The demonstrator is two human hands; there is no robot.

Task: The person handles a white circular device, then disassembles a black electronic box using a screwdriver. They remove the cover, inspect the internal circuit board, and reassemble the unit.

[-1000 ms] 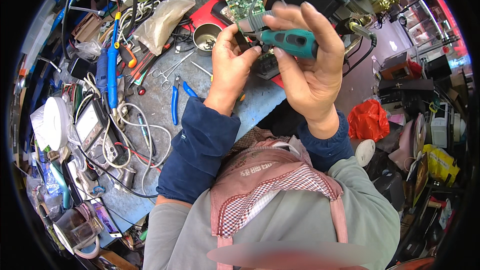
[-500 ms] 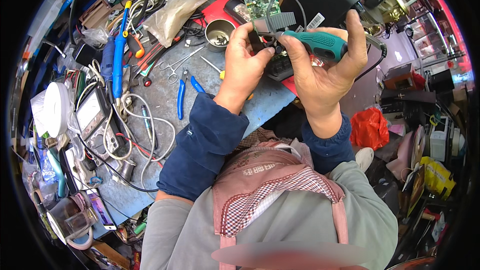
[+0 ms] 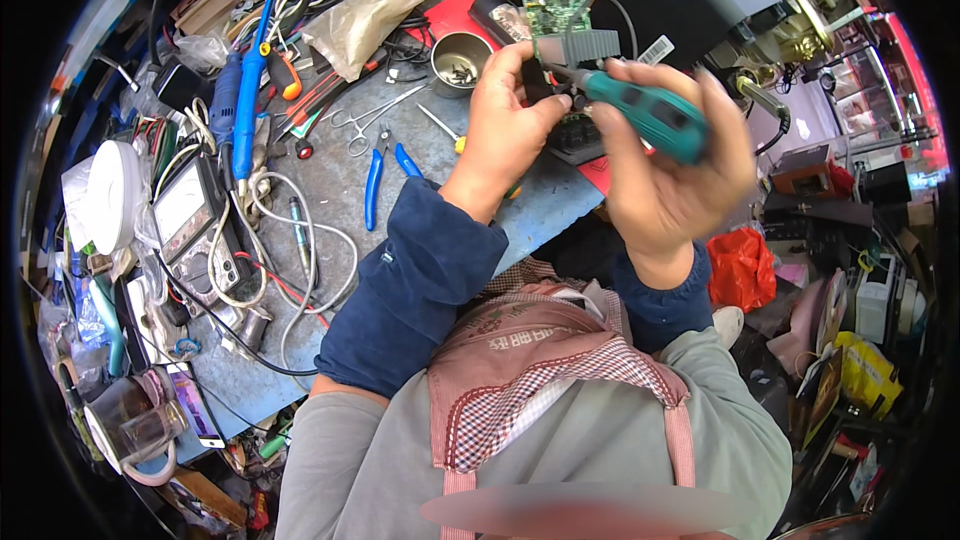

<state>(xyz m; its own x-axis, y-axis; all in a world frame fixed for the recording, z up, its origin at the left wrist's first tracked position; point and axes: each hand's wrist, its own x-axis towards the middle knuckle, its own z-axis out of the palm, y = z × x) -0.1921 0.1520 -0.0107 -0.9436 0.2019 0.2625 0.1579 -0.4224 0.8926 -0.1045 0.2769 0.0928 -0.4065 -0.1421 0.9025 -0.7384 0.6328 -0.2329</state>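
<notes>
Upper centre of frame: circuit board assembly under screwdriver work.
Left hand [image 3: 505, 130] grip clamped on circuit board assembly [image 3: 570, 40]; right hand [image 3: 665, 180] grip clamped on teal screwdriver [image 3: 645, 112], above bench [image 3: 330, 190].

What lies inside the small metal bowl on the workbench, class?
The metal bowl holds a small heap of tiny metal parts, perhaps screws. Its near wall hides part of the bottom, and the pieces are too small to identify.

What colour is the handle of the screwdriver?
Teal-green plastic screwdriver handle with black patches, gripped in the right hand; head view.

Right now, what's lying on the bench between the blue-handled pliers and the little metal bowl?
In the head view, scissors-like forceps and a small yellow-handled screwdriver lie between the blue-handled pliers and the metal bowl.
</notes>
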